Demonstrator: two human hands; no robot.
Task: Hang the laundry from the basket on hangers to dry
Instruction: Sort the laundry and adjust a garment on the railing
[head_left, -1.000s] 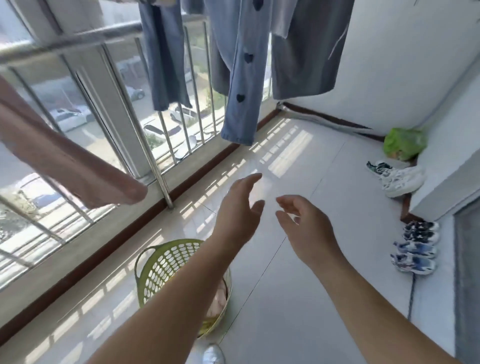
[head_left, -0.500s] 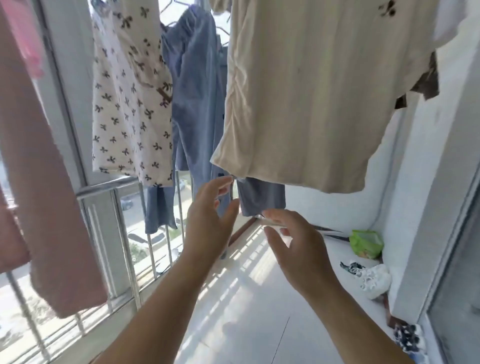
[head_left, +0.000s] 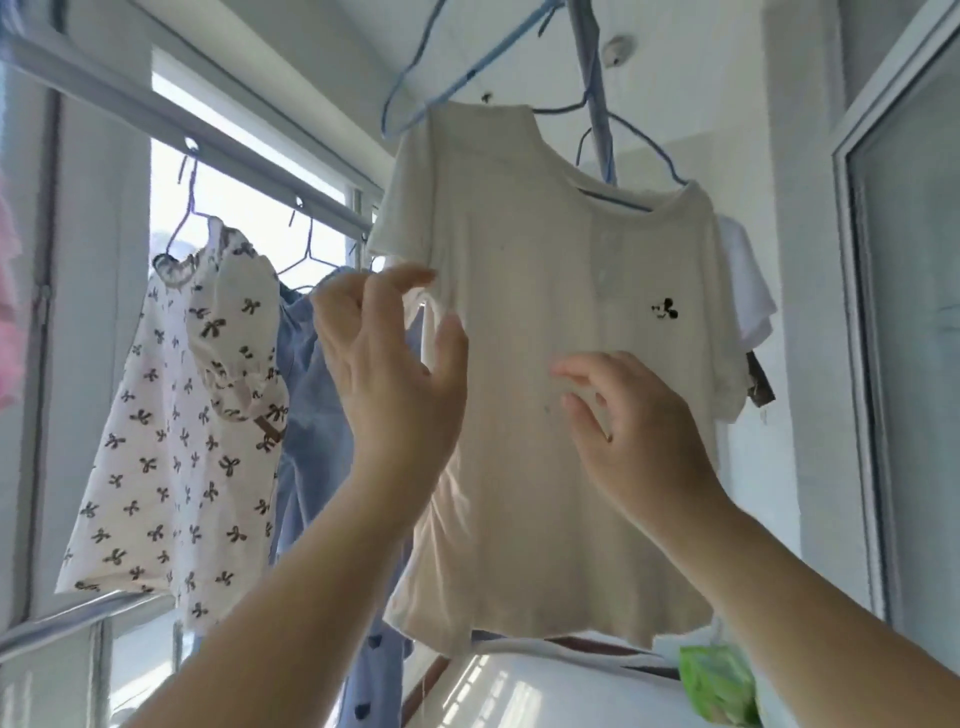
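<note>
Both hands raised in front of a cream T-shirt (head_left: 545, 415) hanging on a blue hanger (head_left: 631, 140) from a vertical grey pole (head_left: 592, 78). Left hand (head_left: 395, 374) at the shirt's sleeve and side seam, fingers spread and loosely bent, thumb apart, nothing clearly gripped; cannot tell whether the fingertips touch the cloth. Right hand (head_left: 639, 431) before the shirt's middle, fingers relaxed and slightly curled, empty, contact with the fabric likewise unclear. Small black cartoon-mouse motif (head_left: 665, 308) on the shirt's chest, short buttoned placket below the collar. Second blue hanger (head_left: 415, 88) just behind the shirt's shoulder, hooked up near the same pole. White garment (head_left: 748, 291) partly hidden behind the shirt's far sleeve, with a dark tag or scrap (head_left: 759, 384) poking out beneath it. To the left, a white dress with black bows (head_left: 171, 441) on a thin wire hanger (head_left: 184, 228), hooked to a grey horizontal rail (head_left: 208, 124) by the window. Blue garment (head_left: 311, 415) next to it, between dress and T-shirt, on another wire hanger (head_left: 306, 254). Edge of a pink garment (head_left: 8, 322) at the far left border. Metal railing (head_left: 78, 621) low at the left. Green bag (head_left: 719, 686) on the floor at lower right, below the shirt's hem. Glazed door frame (head_left: 857, 364) along the right side. Basket out of sight.
</note>
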